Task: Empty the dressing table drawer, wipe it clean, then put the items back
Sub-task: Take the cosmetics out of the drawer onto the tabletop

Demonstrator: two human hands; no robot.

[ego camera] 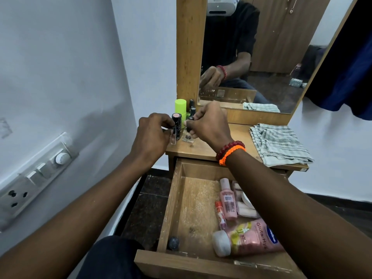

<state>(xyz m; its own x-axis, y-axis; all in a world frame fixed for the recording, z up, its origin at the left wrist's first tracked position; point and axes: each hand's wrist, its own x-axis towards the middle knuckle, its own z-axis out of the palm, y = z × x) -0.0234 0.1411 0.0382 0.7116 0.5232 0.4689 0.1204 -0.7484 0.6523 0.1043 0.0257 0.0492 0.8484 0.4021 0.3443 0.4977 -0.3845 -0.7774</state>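
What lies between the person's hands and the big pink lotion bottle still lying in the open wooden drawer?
Nothing visible. The big pink lotion bottle lies uncovered at the wooden drawer's front right; only the right forearm crosses above it. Both hands are up at the tabletop.

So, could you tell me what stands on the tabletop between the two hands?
In the head view, a black lipstick tube stands upright between the left hand and right hand; the left fingers touch it.

The wooden table (pixel 237 133) carried a folded striped cloth (pixel 279 143) at right and small cosmetic bottles (pixel 182 115) at left.
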